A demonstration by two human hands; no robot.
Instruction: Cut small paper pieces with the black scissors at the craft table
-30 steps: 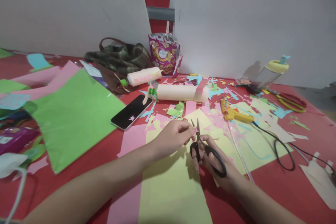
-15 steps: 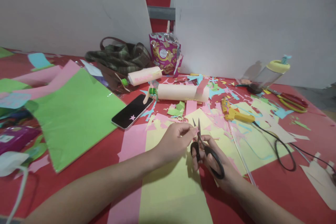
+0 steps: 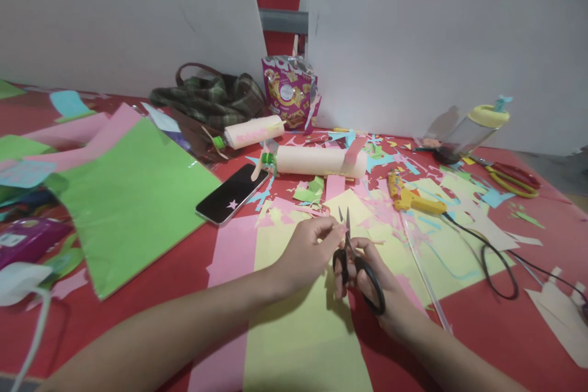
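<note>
My right hand [image 3: 367, 278] is closed around the black handles of a pair of scissors [image 3: 348, 239], whose slightly parted blades point away from me. Beside the blades, my left hand [image 3: 309, 251] pinches a small piece of pink paper [image 3: 342, 228] between thumb and fingertips. Most of that piece is hidden by the fingers. Under both hands lies a long yellow paper sheet [image 3: 298, 343], with a pink paper strip [image 3: 225, 282] along its left side. A small pink star [image 3: 232, 204] rests on the black phone [image 3: 232, 195] to the left.
Paper-wrapped bottles with green caps [image 3: 321, 162] [image 3: 255, 133] lie beyond my hands. A yellow glue gun [image 3: 416, 201] with a black cord is at right, near red-and-yellow scissors [image 3: 512, 180] and a tilted clear bottle [image 3: 475, 131]. Green sheets [image 3: 138, 202] cover the left. Scraps are scattered around.
The scissors' blades have tilted slightly, and the lower handle loop has moved a little to the left. My left hand keeps its pinch in nearly the same place.
</note>
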